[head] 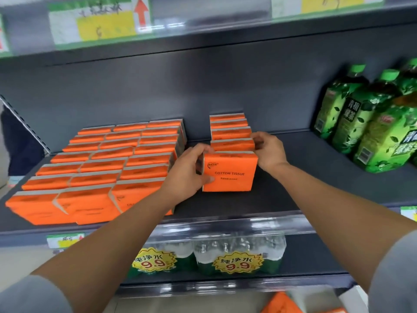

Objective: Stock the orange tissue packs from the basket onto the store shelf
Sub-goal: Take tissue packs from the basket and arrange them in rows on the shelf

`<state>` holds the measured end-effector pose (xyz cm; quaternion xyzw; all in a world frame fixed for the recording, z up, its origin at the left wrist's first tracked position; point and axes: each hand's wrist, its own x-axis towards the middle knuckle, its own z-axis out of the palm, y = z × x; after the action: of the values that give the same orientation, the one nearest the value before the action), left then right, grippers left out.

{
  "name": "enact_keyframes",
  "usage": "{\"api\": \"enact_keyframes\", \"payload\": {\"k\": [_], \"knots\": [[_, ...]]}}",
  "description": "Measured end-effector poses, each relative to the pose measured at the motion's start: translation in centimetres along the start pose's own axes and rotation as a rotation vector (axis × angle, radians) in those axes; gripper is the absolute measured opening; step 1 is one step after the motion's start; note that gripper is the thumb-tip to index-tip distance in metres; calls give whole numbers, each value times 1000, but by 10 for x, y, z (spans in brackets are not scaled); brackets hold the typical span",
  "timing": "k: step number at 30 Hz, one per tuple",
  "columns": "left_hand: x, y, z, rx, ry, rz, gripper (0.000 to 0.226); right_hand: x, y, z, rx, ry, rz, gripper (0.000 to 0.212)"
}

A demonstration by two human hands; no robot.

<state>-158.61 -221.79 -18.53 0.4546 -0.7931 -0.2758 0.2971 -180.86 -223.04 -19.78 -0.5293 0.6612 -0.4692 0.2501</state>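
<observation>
**Front pack of the fourth row being seated on the shelf**

Your left hand [188,175] clasps the left edge of the front tissue pack [230,172], thumb on its face, fingers over the top corner. Your right hand [268,152] pinches the pack's upper right corner, fingers curled against the pack behind. The pack stands upright on the shelf [270,199], touching the short row [230,129] that runs to the back wall, with bare floor ahead toward the front edge. A narrow gap separates it from the full block of packs [101,168] on the left. Green bottles [365,123] stand well apart toward the right end. Risk: uneven pressure could skew the pack or push the soft row behind out of line; releasing it tilted may let it fall forward.
</observation>
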Motion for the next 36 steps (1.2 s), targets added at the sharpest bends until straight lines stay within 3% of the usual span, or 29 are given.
{"api": "enact_keyframes", "payload": {"k": [19,23,30,36], "knots": [[-7,-4,2,-2,-44,25,59,20,8,4,-134,35,-62,40],[-1,-6,7,20,-23,21,56,12,13,-4,-183,63,-40,57],[24,0,29,85,63,27,56,-31,41,-36,-257,101,-16,34],[41,-2,39,129,73,-25,57,-54,65,-57,-335,96,15,29]]}}
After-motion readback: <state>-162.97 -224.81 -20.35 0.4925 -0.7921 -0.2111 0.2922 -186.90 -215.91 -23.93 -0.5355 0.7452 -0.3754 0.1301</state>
